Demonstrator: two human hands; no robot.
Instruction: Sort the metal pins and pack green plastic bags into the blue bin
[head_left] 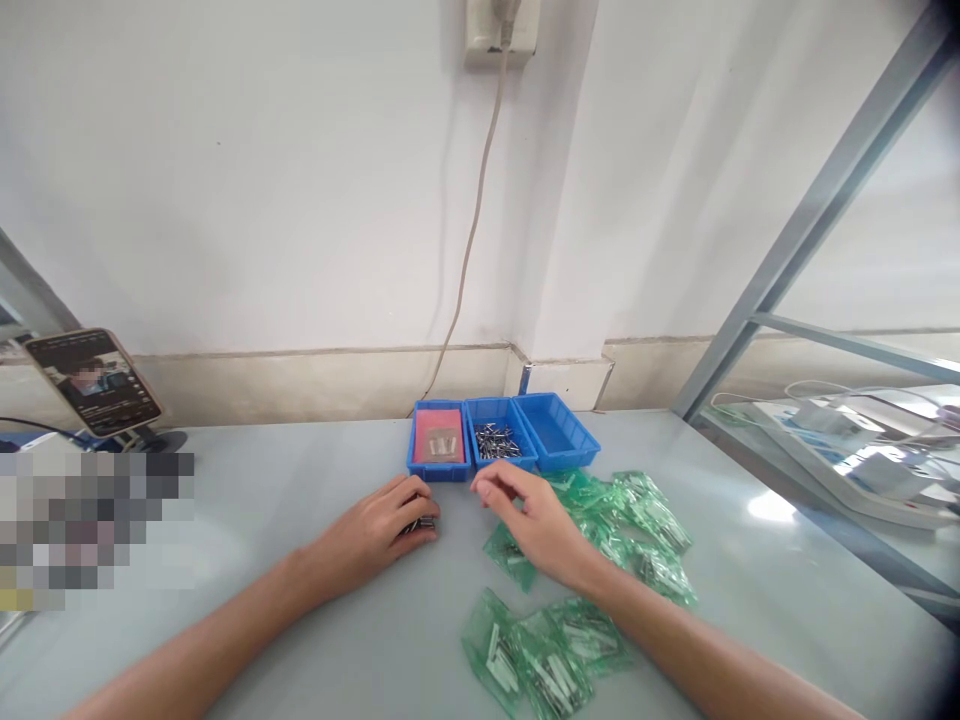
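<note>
My left hand rests on the pale table, fingers curled round a small bunch of metal pins. My right hand hovers just right of it, fingertips pinched together near the blue trays; what they hold, if anything, is too small to tell. Three small blue trays stand in a row at the back: the left tray has a pink liner and a few parts, the middle tray holds several metal pins, the right tray looks bare. Green plastic bags lie under and right of my right hand.
More green bags lie near the front edge. A phone on a stand is at the far left. A cable hangs from a wall socket. A metal frame and glass partition bound the right side.
</note>
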